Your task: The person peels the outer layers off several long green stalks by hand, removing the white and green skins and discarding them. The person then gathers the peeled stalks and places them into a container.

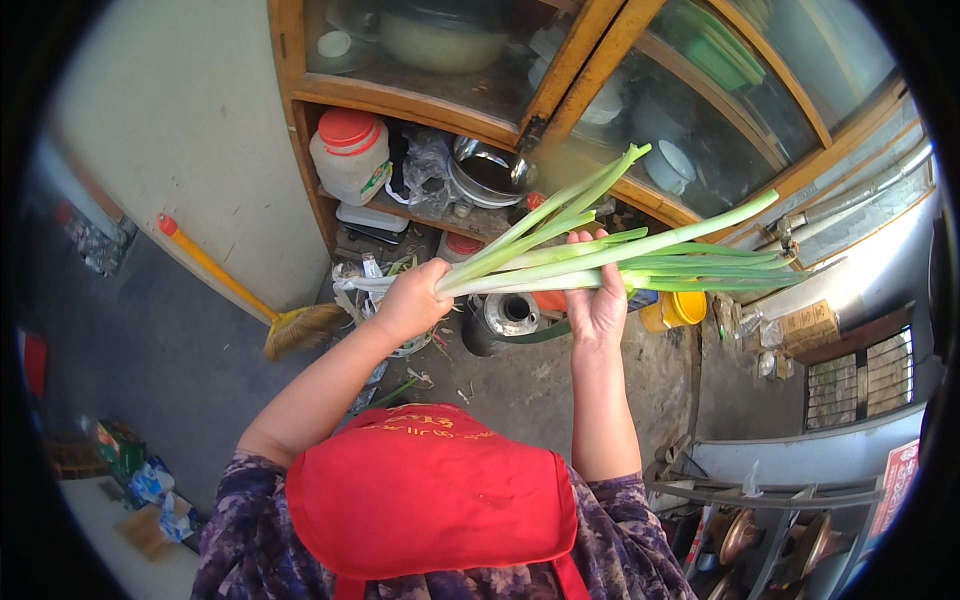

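Several long green onions [540,279] lie roughly level across both hands, white ends to the left and green leaves to the right. My left hand [415,298] is closed around their white stalks. Palm up, my right hand [598,300] supports the greener part, its thumb in front of the stalks and its fingertips showing behind them. Beneath the left hand is a waste basket [412,345] with a plastic liner and scraps, partly hidden by that hand. A metal kettle [511,313] stands on the floor below the stalks.
Ahead stands a wooden cabinet [409,95] with glass doors; its open shelf holds a red-lidded plastic jar [350,157] and a steel pot [491,171]. A yellow broom [300,326] leans at the left wall. A yellow bucket [675,310] stands right of the kettle.
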Demonstrator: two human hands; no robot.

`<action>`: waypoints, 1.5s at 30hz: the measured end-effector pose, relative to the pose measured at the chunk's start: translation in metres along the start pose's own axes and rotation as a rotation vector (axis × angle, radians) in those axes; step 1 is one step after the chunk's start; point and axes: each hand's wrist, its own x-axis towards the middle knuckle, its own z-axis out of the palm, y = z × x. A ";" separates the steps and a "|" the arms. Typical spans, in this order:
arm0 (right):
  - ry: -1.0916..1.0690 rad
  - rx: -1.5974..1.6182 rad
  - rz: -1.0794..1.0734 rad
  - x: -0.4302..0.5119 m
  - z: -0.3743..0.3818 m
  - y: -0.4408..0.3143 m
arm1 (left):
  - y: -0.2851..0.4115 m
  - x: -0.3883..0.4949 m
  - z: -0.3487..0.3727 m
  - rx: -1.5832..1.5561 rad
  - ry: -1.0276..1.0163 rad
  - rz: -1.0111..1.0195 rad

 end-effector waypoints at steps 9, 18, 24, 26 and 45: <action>0.068 -0.006 -0.021 0.001 -0.012 0.006 | -0.011 0.001 0.013 -0.019 0.159 -0.017; 0.138 0.045 -0.081 -0.008 -0.013 0.013 | -0.036 0.001 0.015 0.071 0.251 -0.025; 0.115 0.034 -0.121 -0.009 -0.027 -0.008 | -0.052 -0.005 -0.007 0.007 0.393 -0.227; 0.097 0.020 -0.132 -0.013 -0.030 -0.013 | -0.058 -0.007 -0.018 0.000 0.429 -0.286; 0.036 0.039 -0.164 -0.006 -0.085 -0.108 | -0.084 -0.017 -0.046 -0.455 -0.014 -0.489</action>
